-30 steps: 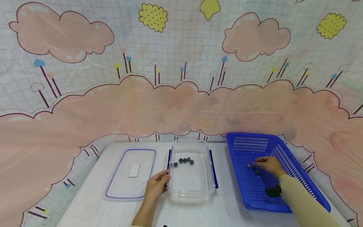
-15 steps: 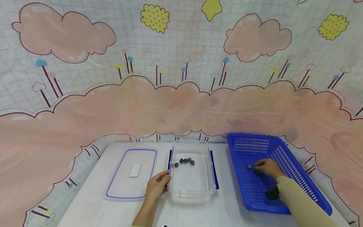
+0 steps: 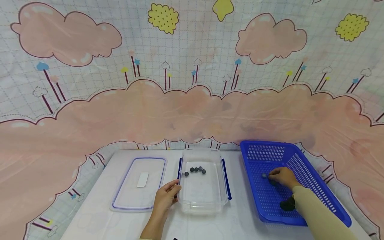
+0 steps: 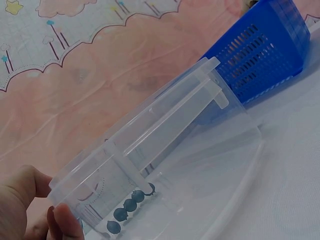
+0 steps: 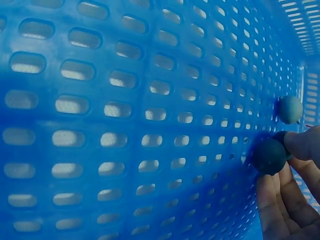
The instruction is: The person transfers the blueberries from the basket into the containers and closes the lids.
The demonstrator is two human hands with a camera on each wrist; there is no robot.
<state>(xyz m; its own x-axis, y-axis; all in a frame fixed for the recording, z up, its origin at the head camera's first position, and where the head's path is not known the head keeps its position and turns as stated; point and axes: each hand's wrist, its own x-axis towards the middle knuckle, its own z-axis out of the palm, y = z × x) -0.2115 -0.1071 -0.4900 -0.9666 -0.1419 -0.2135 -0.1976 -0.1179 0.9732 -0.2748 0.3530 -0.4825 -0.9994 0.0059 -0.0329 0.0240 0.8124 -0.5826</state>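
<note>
Inside the blue basket (image 3: 261, 200), my right hand (image 3: 283, 176) pinches a dark blueberry (image 5: 281, 136) between thumb and fingers, partly hidden by them. Another dark blueberry (image 5: 269, 156) lies right against it, and a paler one (image 5: 290, 109) sits a little farther off. With thumb and fingers my left hand (image 3: 166, 194) holds the left rim of the clear plastic container (image 3: 202, 208). Several blueberries (image 4: 130, 205) lie on the container's floor, most of them in a loose row toward its far left.
A clear lid (image 3: 129, 200) with a blue seal lies left of the container, a white rectangle (image 3: 142, 179) on it. Blue locking flaps (image 3: 226, 180) flank the container. Beside the right sleeve is a dark thing (image 3: 287, 204) of unclear kind. A patterned cloth (image 3: 192, 113) hangs behind the white table.
The right hand has shifted slightly down and its fingers have closed over one blueberry in the basket. The left hand and the container have stayed in place.
</note>
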